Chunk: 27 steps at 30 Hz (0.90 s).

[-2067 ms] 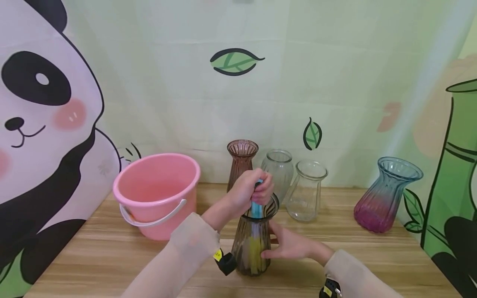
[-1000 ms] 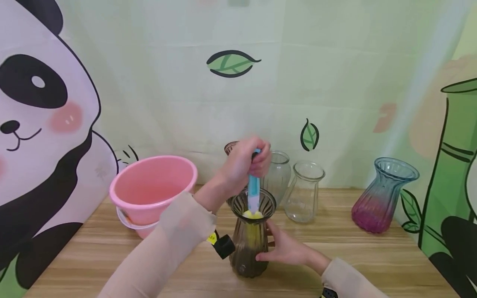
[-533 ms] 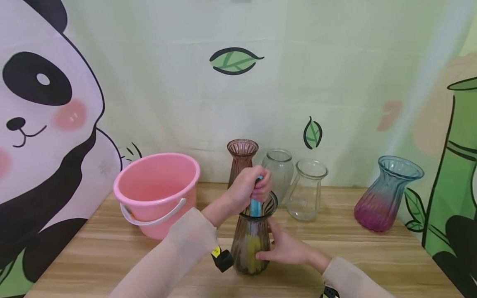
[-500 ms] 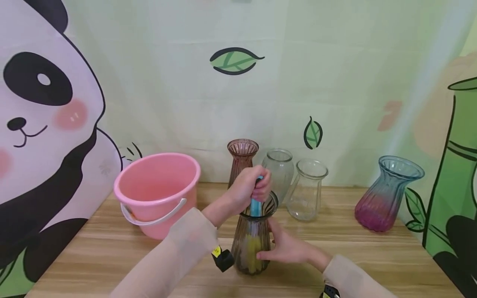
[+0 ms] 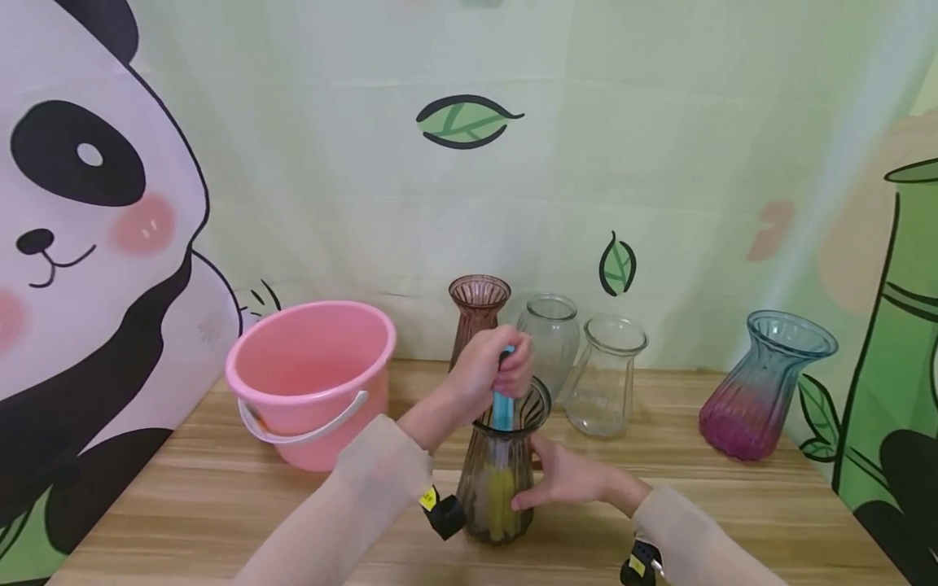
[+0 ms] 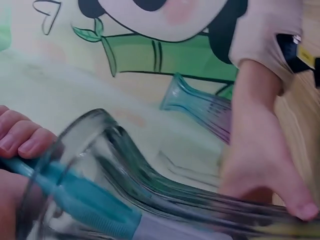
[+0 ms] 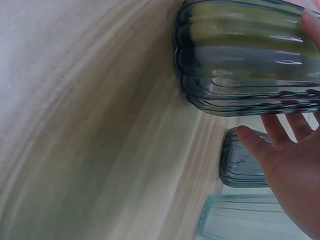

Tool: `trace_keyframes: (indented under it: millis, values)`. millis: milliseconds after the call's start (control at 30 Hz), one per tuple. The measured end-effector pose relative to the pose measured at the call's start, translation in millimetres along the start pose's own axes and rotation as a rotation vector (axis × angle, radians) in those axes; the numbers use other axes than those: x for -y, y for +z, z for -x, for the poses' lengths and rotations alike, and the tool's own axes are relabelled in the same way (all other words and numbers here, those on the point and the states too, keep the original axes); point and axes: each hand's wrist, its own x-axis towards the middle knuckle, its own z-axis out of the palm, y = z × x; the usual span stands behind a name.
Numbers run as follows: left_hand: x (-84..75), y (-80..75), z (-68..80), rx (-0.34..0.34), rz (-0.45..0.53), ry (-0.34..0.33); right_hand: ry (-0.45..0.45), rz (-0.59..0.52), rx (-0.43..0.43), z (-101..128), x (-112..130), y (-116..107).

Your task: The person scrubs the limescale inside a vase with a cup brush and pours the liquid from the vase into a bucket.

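Observation:
My left hand (image 5: pixel 487 370) grips the blue handle of a bottle brush (image 5: pixel 502 412) above a grey ribbed glass vase (image 5: pixel 475 488). The brush points down through the flared mouth. Its yellow sponge head (image 5: pixel 501 498) shows through the glass, low in the vase. My right hand (image 5: pixel 572 476) holds the vase's lower body from the right, thumb in front and fingers behind. The vase stands upright on the wooden table. In the left wrist view the handle (image 6: pixel 95 205) passes inside the rim; in the right wrist view the yellow head (image 7: pixel 240 30) lies behind the ribbed wall.
A pink bucket (image 5: pixel 359 439) with a white handle stands at the left. Behind the hands are a brown vase (image 5: pixel 476 313) and two clear ones, one rounded (image 5: pixel 551 338) and one flared (image 5: pixel 599 399). A blue-and-pink vase (image 5: pixel 751 399) stands at the right, near the printed cloth.
About a second ago the brush was raised, its yellow head near the vase's mouth. My left hand has since pushed it down inside. My right hand keeps its hold on the vase.

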Motion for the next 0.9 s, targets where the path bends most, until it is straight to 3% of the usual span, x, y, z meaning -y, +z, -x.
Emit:
trace_keyframes:
  millis: [233,433,567,900]
  values:
    - [-31.6,3.5,-4.3,-0.06,0.039,0.089,0.003,-0.038,-0.04,0,-2,6]
    - [-58.4,3.5,-0.1,-0.183,0.058,0.174,0.019,0.0,-0.036,0,-1,4]
    - [-67.1,1.2,3.8,-0.253,0.084,0.203,0.035,0.011,-0.03,0,-1,4]
    - [-85.0,1.2,5.1,-0.304,0.129,0.251,0.022,0.015,-0.039,2,-1,7]
